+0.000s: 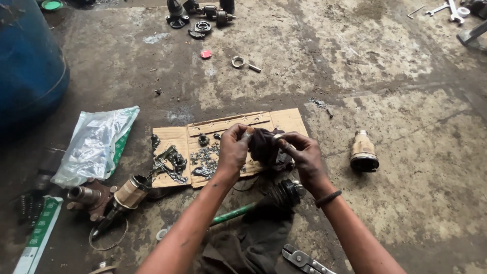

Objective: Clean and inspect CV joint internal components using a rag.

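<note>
Stained, oil-dark concrete floor (395, 76), workshop setting, viewed from above. A flattened piece of cardboard (284, 121) lies at centre, smeared with black grease and carrying small dark metal parts (203, 157).

Left hand (232, 152): raised above the cardboard, fingers clenched on one end of a dark greasy rag (263, 144), thumb and forefinger pinching a small pale cylindrical piece at the top. Right hand (303, 157): fingers closed on the other side of the same rag, a small metal ring-like piece visible at the fingertips. The rag bunches between both hands, just over the cardboard's near edge. A dark band sits on the right wrist.

Below the hands: a ribbed black rubber boot (285, 193) on a green shaft (233, 214), lying across a dark cloth (253, 243). Pliers (303, 260) rest near the bottom edge.

Right of the cardboard, well apart: a tan-and-black joint housing (363, 152) lying on its side. Left: a similar joint housing (129, 194) beside a rusty hub part (89, 195), and a clear plastic bag (96, 144) with green print. Blue drum (28, 66) at upper left. Far top: more metal parts (200, 15), a bearing ring (238, 62), a red cap (205, 54); spanners (446, 9) at top right.
</note>
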